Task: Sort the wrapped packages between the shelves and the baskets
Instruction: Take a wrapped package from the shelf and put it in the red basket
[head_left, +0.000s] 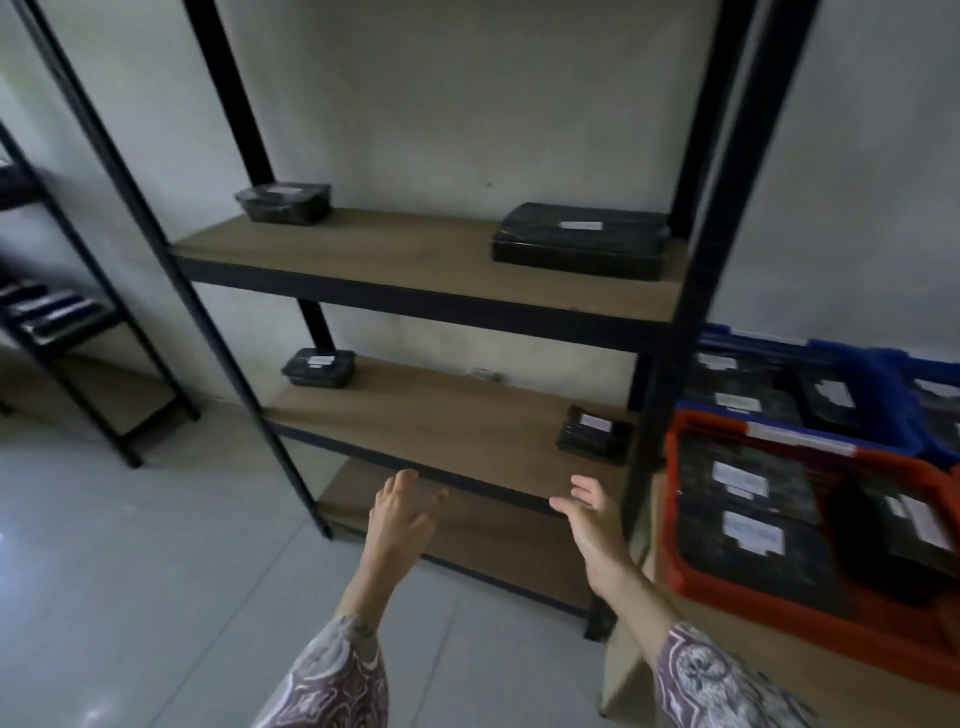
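A black metal rack with wooden boards stands in front of me. Its upper shelf (405, 260) carries a small black wrapped package (284, 203) at the left and a large flat one (579, 240) at the right. On the middle shelf (441, 421) lie a small package (318, 367) at the back left and another (594, 434) at the right. My left hand (402, 512) and my right hand (592, 512) hover empty, fingers relaxed, just below that shelf's front edge. A red basket (680, 525) at the right holds several labelled packages (743, 483).
A blue basket (878, 384) with more packages sits behind the red one, both on a wooden surface (727, 670). The bottom shelf (483, 535) lies behind my hands. A second rack (78, 322) stands at the far left. The floor (156, 571) is grey tile.
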